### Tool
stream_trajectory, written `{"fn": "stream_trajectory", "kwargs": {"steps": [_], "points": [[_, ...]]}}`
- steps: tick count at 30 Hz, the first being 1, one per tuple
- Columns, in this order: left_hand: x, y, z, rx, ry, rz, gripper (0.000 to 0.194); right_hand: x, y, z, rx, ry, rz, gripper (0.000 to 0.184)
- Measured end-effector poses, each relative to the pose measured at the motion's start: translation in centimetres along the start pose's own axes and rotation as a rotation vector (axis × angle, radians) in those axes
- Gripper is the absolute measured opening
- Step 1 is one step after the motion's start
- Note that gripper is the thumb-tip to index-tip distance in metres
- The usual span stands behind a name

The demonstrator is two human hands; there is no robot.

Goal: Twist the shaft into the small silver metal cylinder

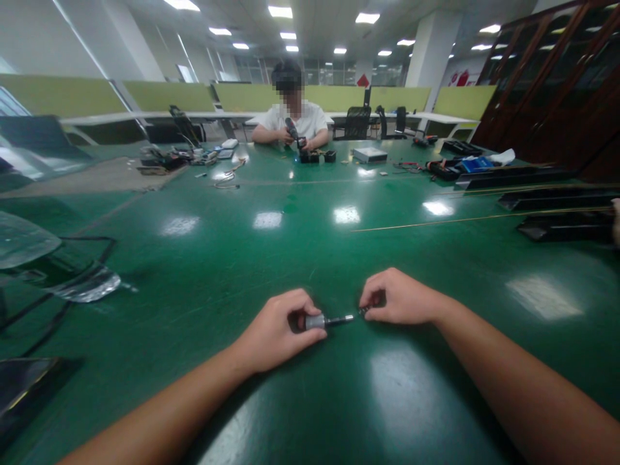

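My left hand (285,328) is closed around the grey handle of a screwdriver (317,321). Its thin dark shaft points right and ends in a shiny tip, just above the green tabletop (310,258). Facing that tip, my right hand (394,298) pinches a small dark piece (363,310), too small and blurred to name. A narrow gap separates the shiny tip from the right fingertips. Most of the handle is hidden inside my left hand.
A clear plastic bottle (53,261) lies at the left, near dark cables. Across the table a person (290,123) handles a dark tool over black parts. Long black trays (557,197) and thin rods occupy the right. Wires and electronics (169,156) are at the far left.
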State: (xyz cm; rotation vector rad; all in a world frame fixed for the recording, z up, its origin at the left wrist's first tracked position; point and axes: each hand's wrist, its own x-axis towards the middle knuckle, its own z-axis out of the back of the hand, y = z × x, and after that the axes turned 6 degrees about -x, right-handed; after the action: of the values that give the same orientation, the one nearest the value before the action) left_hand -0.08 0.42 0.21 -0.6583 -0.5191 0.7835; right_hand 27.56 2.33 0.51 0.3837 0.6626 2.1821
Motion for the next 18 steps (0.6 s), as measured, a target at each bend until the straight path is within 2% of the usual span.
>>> {"fn": "stream_trajectory", "kwargs": {"steps": [5,10,13,15,18], "points": [[0.0,-0.1,-0.1,0.006,-0.009,0.002,0.016,0.2,0.7,-0.6,-0.001,0.018,0.028,0.011],[0.1,-0.1,-0.3,0.014,-0.009,0.001,0.017,0.6,1.2,-1.5,-0.027,-0.040,0.036,0.009],[0.1,0.0,-0.4,0.012,0.002,-0.010,0.017,1.1,2.0,-2.6,-0.035,-0.056,0.095,0.011],[0.1,0.0,-0.4,0.017,-0.005,-0.018,0.016,1.5,2.6,-3.5,-0.057,-0.092,0.147,0.010],[0.0,0.0,-0.3,0.020,-0.033,-0.029,0.018,2.1,3.3,-4.6,-0.119,-0.181,0.147,0.009]]}}
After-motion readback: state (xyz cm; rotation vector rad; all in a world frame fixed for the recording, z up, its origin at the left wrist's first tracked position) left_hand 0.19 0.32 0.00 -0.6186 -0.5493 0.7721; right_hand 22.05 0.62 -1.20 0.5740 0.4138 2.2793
